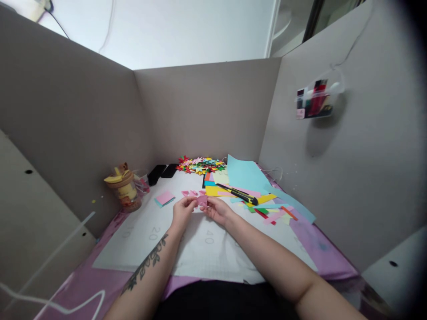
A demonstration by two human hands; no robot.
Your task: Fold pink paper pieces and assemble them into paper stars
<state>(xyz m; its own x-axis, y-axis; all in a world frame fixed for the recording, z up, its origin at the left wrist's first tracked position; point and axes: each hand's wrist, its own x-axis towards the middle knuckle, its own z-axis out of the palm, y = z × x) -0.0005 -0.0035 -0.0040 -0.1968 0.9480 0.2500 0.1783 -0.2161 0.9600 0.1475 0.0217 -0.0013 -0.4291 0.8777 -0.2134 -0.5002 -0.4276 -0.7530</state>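
A small piece of pink paper (202, 201) is held up between my two hands over the white mat (193, 249). My left hand (183, 211) pinches its left edge with thumb and forefinger. On the right edge, the fingers of my right hand (216, 210) are closed on the same paper. Just behind it lie several small folded pink pieces (191, 193). To the left rests a little stack of pink and blue paper squares (164, 198). Whether the held paper is folded is too small to tell.
A pile of colourful paper stars (200, 165) lies at the back. Right of my hands are a yellow-black utility knife (237, 194), paper strips (273, 215) and large light-blue sheets (248, 175). A yellow-brown cup (125, 191) stands left, near black flat objects (169, 170). Grey partitions (207, 111) surround the table.
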